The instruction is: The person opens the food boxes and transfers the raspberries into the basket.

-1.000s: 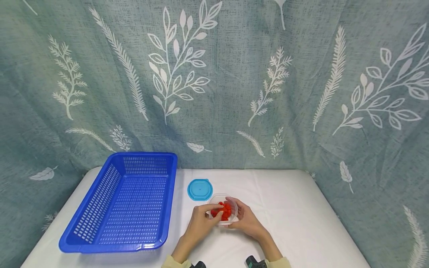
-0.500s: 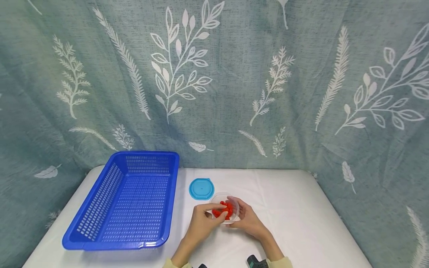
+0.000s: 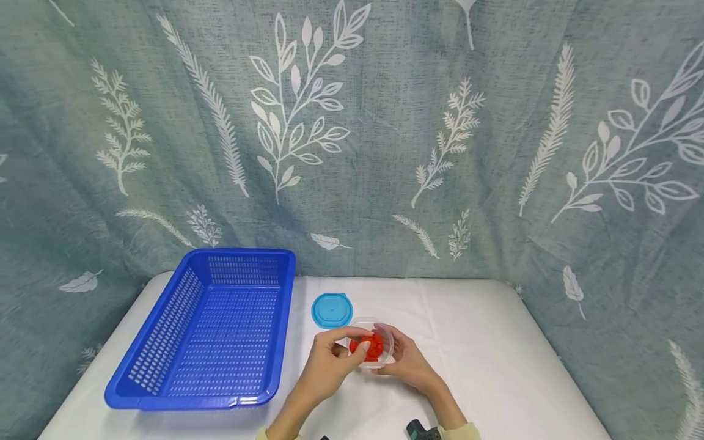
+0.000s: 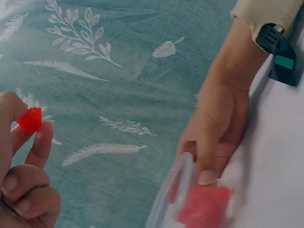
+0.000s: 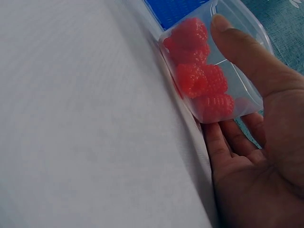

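A small raspberry [image 4: 30,119] is pinched between the thumb and fingers of my left hand [image 3: 328,362], with the other fingers curled beneath. In the head view that hand is over the left side of a clear plastic container [image 5: 240,80]. My right hand [image 3: 411,365] holds the container from the right, thumb on the near side and fingers around the far side. Several red raspberries [image 5: 192,78] lie inside, gathered toward one side. In the left wrist view the container is blurred and cut off by the bottom edge.
Just behind the container, a blue lid [image 3: 332,310] lies flat on the white-covered table [image 3: 467,330]. A large blue perforated basket [image 3: 282,342] stands to the left. The leaf-patterned curtain [image 3: 352,232] hangs behind the table.
My left hand has shifted slightly up and back, its fingertips rising a little from the raspberries. The right hand keeps its grip on the container. The head view has drifted slightly.
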Available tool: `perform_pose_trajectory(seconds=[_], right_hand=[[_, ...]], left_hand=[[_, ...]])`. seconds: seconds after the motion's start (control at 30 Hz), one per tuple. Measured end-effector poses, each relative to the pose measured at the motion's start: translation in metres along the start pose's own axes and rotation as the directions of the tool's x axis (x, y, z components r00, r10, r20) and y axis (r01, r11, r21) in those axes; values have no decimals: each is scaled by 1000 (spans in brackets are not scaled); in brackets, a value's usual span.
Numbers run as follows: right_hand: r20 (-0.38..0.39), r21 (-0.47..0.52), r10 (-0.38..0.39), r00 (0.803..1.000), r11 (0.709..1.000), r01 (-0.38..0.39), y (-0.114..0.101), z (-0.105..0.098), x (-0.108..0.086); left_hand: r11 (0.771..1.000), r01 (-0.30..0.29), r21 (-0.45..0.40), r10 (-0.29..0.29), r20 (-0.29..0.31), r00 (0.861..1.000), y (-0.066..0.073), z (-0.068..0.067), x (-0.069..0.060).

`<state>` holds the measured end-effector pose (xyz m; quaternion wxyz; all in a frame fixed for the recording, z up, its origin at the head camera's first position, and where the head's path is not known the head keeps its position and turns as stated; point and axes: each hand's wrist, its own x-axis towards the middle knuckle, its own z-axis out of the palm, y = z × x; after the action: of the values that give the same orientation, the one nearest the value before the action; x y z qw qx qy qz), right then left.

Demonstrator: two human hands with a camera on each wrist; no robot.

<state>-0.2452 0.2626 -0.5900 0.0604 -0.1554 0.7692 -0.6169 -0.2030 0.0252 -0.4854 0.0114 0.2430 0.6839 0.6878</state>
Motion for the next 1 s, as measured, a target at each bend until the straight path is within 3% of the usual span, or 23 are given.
perform_pose_trajectory(seconds=[0.2,0.47,0.7,1.0], right_hand=[[-6,-3,-1,1000,1000,1,-1,1,0],[-13,-3,41,999,999,-41,-3,1,1],[-7,25,59,998,998,-59,-3,1,2],[-9,23,59,998,998,-59,-1,1,2]], left_hand=[[996,-73,40,74,-21,997,20,-16,-5],[976,-181,118,188,-53,981,47,-51,-14],[965,-171,197,191,-86,978,62,-89,-16],[942,-161,294,200,-110,973,65,-140,-2]])
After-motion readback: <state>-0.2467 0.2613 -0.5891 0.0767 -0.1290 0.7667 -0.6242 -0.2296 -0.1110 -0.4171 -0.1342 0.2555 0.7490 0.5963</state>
